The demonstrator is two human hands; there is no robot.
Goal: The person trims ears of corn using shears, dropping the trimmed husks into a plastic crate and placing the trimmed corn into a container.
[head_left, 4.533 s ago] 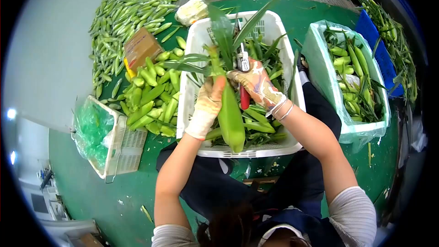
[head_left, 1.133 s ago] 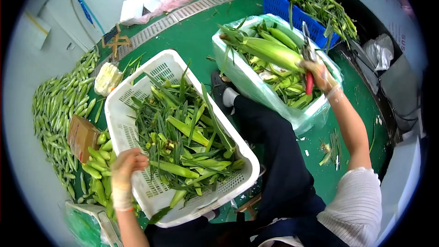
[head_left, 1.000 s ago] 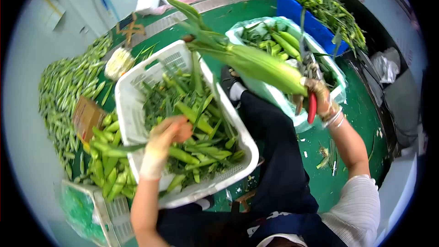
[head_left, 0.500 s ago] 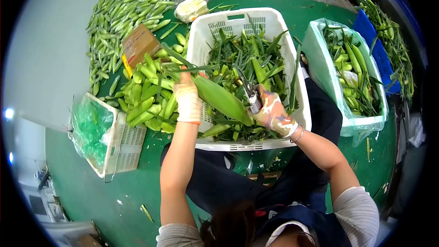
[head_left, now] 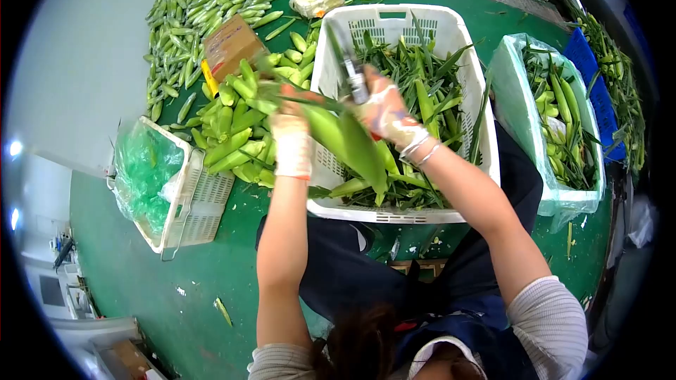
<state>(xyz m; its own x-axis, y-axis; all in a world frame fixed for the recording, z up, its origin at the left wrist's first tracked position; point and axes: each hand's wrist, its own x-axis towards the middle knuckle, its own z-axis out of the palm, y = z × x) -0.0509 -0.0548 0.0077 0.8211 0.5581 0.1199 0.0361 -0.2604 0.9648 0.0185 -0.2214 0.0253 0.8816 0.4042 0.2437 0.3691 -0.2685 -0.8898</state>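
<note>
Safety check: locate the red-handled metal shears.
Head view: the shears are in the gloved right hand, over the left side of the white plastic crate.

Ribbed grey sleeves [head_left: 549, 320], dark trousers [head_left: 352, 260], pale left glove [head_left: 291, 144], patterned right glove [head_left: 391, 111], thin bracelets [head_left: 430, 155]

You have two hands [head_left: 290, 134] [head_left: 387, 109], one held ear [head_left: 338, 137] and one pair of shears [head_left: 358, 86]. Around you are two white crates [head_left: 405, 217] [head_left: 211, 204], one lined bin [head_left: 517, 91], one blue crate [head_left: 588, 91], one carton [head_left: 231, 46], two heaps of uncountable ears [head_left: 232, 134] [head_left: 204, 17].
</note>
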